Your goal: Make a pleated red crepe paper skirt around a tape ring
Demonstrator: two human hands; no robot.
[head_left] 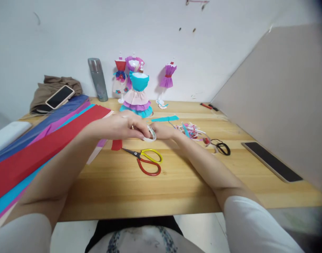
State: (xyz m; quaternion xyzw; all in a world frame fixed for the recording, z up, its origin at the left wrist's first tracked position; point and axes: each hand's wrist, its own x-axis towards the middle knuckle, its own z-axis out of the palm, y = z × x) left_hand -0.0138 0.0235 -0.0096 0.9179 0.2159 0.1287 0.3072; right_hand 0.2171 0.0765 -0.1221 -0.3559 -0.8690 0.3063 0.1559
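Note:
My left hand is closed on a small roll of clear tape, thumb and fingers pinching its left side. My right hand sits just right of the roll, fingers curled in and partly hidden behind it. What those fingers grip cannot be made out. Just behind my hands stands a small dress form in a teal, cream and purple crepe paper dress. Scissors with one yellow and one red handle lie below my hands. Their tips reach a small red paper piece.
Long coloured paper strips cover the table's left side. A grey flask, more dressed forms and a teal strip are behind. Paper scraps, a black hair tie and a dark flat phone-like device lie rightward.

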